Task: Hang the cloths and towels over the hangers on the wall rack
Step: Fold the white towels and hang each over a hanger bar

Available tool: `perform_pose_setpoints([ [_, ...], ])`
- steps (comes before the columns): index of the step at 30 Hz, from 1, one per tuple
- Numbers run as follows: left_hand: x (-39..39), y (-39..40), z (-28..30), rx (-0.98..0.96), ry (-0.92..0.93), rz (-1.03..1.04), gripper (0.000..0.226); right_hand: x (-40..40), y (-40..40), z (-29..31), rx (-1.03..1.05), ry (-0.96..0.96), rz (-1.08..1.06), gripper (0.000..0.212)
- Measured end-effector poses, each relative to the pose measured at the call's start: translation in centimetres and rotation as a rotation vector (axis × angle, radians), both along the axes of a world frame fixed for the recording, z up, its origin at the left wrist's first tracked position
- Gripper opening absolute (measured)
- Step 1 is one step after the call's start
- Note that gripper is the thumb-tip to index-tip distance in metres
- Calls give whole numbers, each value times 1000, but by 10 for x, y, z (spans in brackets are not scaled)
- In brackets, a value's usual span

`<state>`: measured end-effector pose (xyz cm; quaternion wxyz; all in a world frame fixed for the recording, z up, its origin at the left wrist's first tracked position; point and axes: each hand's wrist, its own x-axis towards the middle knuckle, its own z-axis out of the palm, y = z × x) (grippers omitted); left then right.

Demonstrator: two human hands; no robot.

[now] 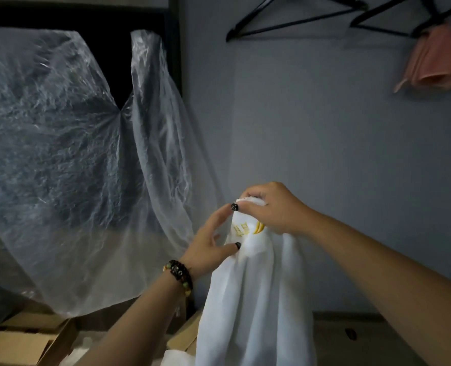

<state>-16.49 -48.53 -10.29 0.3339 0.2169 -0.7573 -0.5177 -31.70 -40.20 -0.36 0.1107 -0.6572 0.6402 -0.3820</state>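
White cloth hangs closest to the viewer: the white towel (253, 299) falls in long folds from the two hands down to the bottom edge of the picture. It hangs free like this probably because the person lifts it by its top, so its weight pulls it straight before it goes on a hanger.

Its top is bunched in the right hand (270, 207), whose fingers curl over the gathered corner and grip it; this hand seems to carry the whole weight. Just below and to the left, the left hand (208, 241) touches the towel near the yellow embroidery (248, 228), thumb and one finger spread against the cloth. I judge it is feeling for an edge or smoothing the fold, not holding firmly. A bead bracelet (179, 276) sits on the left wrist.

Far up on the wall, to the right, two black hangers (293, 19) hang bare, well apart from the towel. A pink cloth (438, 59) already hangs at the far right, so part of the task looks done.

On the left, a clear plastic sheet (73, 154) covers a dark frame, and cardboard boxes (26, 342) lie low at the near left.
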Motion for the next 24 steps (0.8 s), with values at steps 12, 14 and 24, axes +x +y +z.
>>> perform_pose_setpoints([
  [12, -132, 68, 41, -190, -42, -68, 27, -130, 98, 49, -53, 29, -146, 29],
  [14, -151, 75, 36, -262, -145, -19, 24, -163, 115, 55, -74, 60, -197, 31],
  [24, -217, 73, 9, -228, -267, 291, 27, -310, 165, 73, -328, 216, -491, 42],
])
